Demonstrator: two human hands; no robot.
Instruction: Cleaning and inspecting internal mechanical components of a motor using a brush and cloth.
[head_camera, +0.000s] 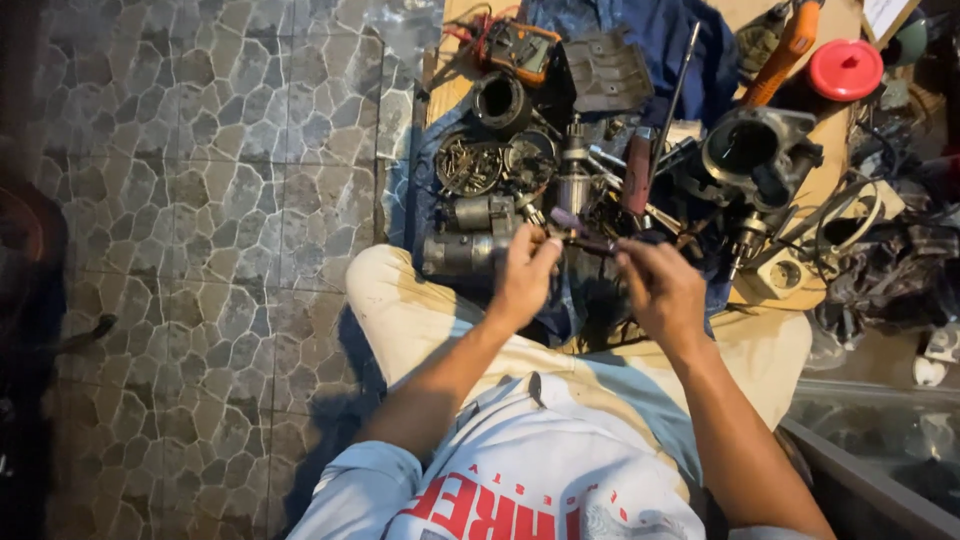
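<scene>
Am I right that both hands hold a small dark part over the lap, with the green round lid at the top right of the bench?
Not quite: the round lid is red, not green, as the head view shows. The rest holds: the left hand and right hand both pinch the small dark part in their fingers, and the lid lies top right.

Small dark slender part (585, 238), roughly level, pinched at both ends above the cluttered parts

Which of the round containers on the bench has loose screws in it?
The shallow round dish at the bench's left edge, heaped with screws. The black ring behind it is hollow, and the red lid is closed.
</scene>
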